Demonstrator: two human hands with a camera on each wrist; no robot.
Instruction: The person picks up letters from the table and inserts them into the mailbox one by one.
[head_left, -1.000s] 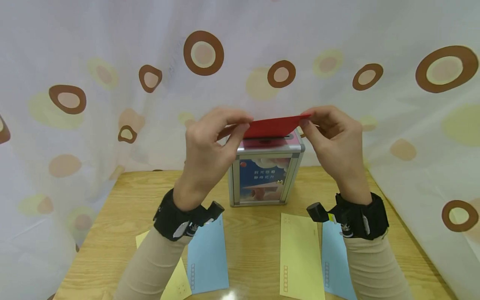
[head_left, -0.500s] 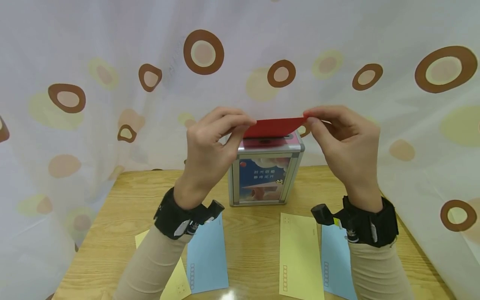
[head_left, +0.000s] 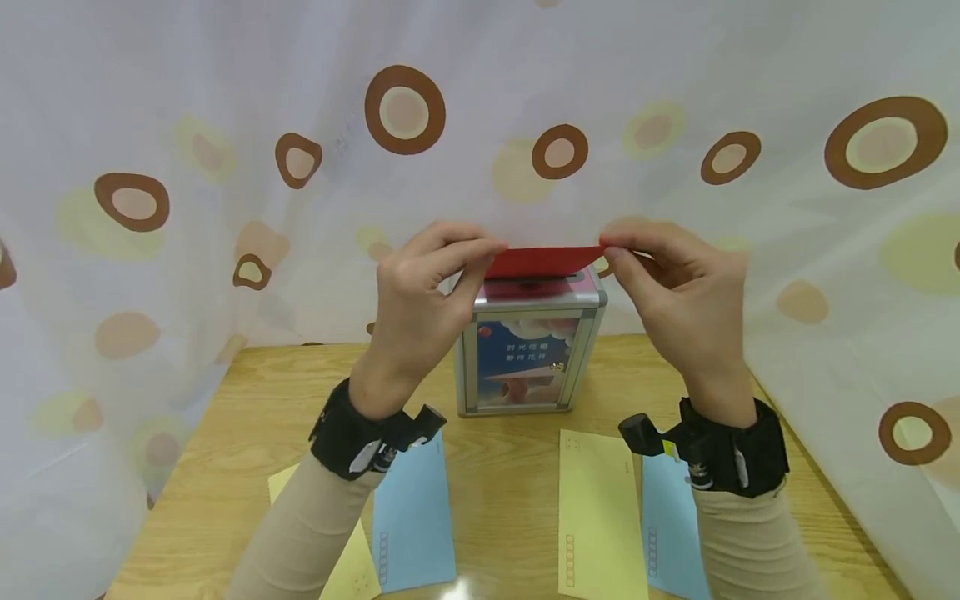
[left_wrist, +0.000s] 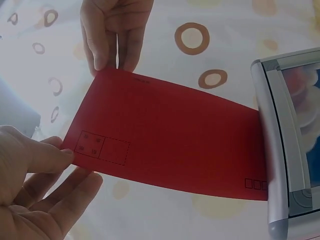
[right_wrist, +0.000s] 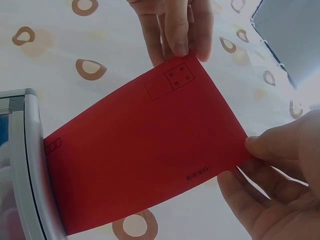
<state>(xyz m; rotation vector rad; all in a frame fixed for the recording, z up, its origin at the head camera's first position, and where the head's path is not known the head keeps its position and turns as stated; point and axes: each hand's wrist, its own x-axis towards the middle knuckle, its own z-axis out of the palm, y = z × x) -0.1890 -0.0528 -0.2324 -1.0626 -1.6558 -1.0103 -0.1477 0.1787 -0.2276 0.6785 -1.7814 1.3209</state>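
Observation:
A red envelope (head_left: 546, 262) stands over the top slot of a silver-framed mailbox (head_left: 528, 358). Its lower end meets the box top, and the wrist views show the sheet slightly bowed. My left hand (head_left: 427, 304) pinches one upper corner between thumb and fingers, beside the printed stamp squares in the left wrist view. At the opposite upper corner, my right hand (head_left: 682, 292) pinches the paper the same way. Most of the envelope's printed face (left_wrist: 170, 135) shows in the left wrist view; the end at the slot is hidden by the box's edge.
On the wooden table (head_left: 510, 500) lie a blue envelope (head_left: 412, 517) and a yellow envelope (head_left: 352, 567) at left, partly under the left arm. Another yellow envelope (head_left: 602, 512) and blue envelope (head_left: 671, 525) lie at right. A patterned curtain (head_left: 465, 192) hangs behind the box.
The red envelope's upper edge has come down a little and is now more level. My right hand shifted outward, then slightly back in and down, still pinching its corner.

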